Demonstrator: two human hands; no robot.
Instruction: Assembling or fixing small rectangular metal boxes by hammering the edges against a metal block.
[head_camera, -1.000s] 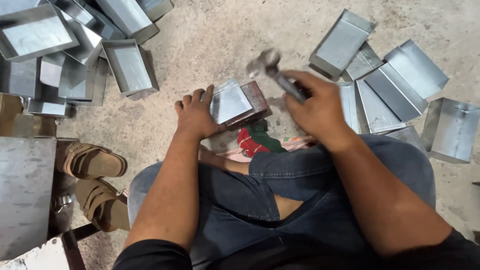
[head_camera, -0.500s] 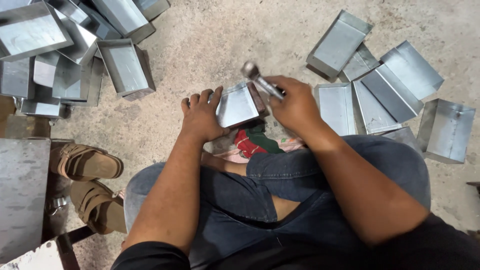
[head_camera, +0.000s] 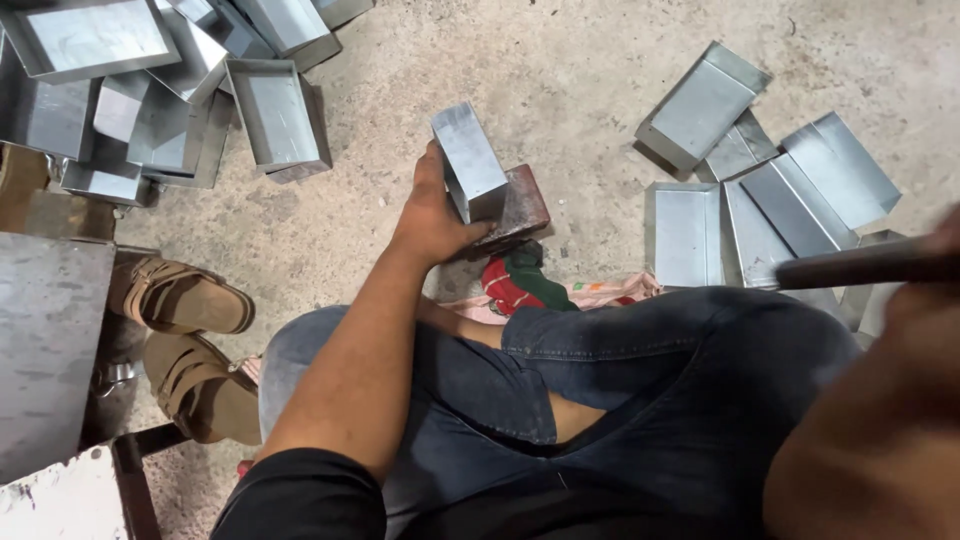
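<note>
Tray on block, mid-batch.
I see the left hand (head_camera: 432, 215) grasping a metal tray (head_camera: 468, 160) upright on the block (head_camera: 515, 205); right hand (head_camera: 915, 300) clenched on hammer handle (head_camera: 850, 268); trays piled far left (head_camera: 150, 90), others far right (head_camera: 760, 170).

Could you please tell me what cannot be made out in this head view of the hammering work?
- Hammer: its head is cut off by the right edge; only the blurred handle shows.
- Right hand: blurred and close to the camera, so its grip is unclear.
- Block: mostly hidden under the metal tray and left hand.
</note>
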